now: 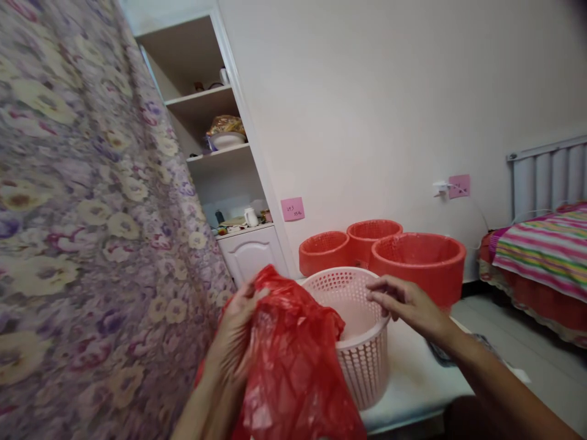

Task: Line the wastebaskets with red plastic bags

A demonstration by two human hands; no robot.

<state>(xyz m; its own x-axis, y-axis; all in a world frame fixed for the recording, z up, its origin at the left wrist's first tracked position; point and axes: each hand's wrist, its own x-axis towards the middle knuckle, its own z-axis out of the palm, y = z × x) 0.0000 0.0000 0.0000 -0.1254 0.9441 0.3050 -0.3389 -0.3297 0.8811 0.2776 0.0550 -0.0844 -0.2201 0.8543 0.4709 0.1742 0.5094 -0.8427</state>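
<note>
On your far left a flowered curtain [82, 201] is hanging close beside you, and past it a white shelf unit [220, 159] is standing against the wall.

Your left hand [236, 333] is closing its fingers around the upper edge of a red plastic bag [293, 360], gripping the thin film so that the bag is hanging down in front of you, its long axis running roughly top to bottom and leaning a little to the right. Its top right corner is drooping over the near-left rim of the pink basket [362, 354], which is standing upright on the white surface [413, 379], just to the right of that hand.

Your right hand [403, 302] is hovering over the basket's far-right rim, palm down, fingers loosely spread and holding nothing; whether the fingertips are touching the rim is hard to tell. So the bag is lying left of the basket's mouth and the empty hand right of it, with the mouth between them.

Behind the basket three red tubs [417, 260] are crowding close, and farther right a bed with a striped cover [541, 256] is sitting well apart.
</note>
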